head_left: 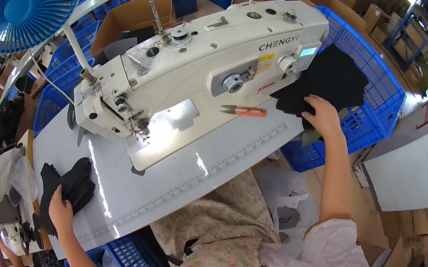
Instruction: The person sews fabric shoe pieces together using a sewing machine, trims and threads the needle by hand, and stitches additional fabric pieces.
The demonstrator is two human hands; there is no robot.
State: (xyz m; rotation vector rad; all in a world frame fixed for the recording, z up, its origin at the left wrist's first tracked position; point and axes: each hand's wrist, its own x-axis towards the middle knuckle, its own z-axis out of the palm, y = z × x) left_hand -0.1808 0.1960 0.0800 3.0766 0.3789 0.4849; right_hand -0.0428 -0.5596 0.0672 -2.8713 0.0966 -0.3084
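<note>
At the left end of the sewing table, my left hand [60,211] is closed on a small pile of black fabric pieces [82,186], its thumb and a finger showing over them. Over on the right, my right hand [323,115] touches the near edge of a larger stack of black fabric pieces [328,76], thumb and fingers apart. That stack lies beside the sewing machine's right end and reaches over a blue basket. Between my hands stands the white sewing machine [206,47], its needle area lit. Orange-handled thread snips [250,111] lie on the machine's bed.
A blue plastic basket [384,99] stands beyond the table's right end. A blue fan [26,6] is at the upper left. Below the table's front edge sits another blue basket [138,265]. A white plastic bag [284,187] hangs near my lap. A person's hand [3,245] shows at lower left.
</note>
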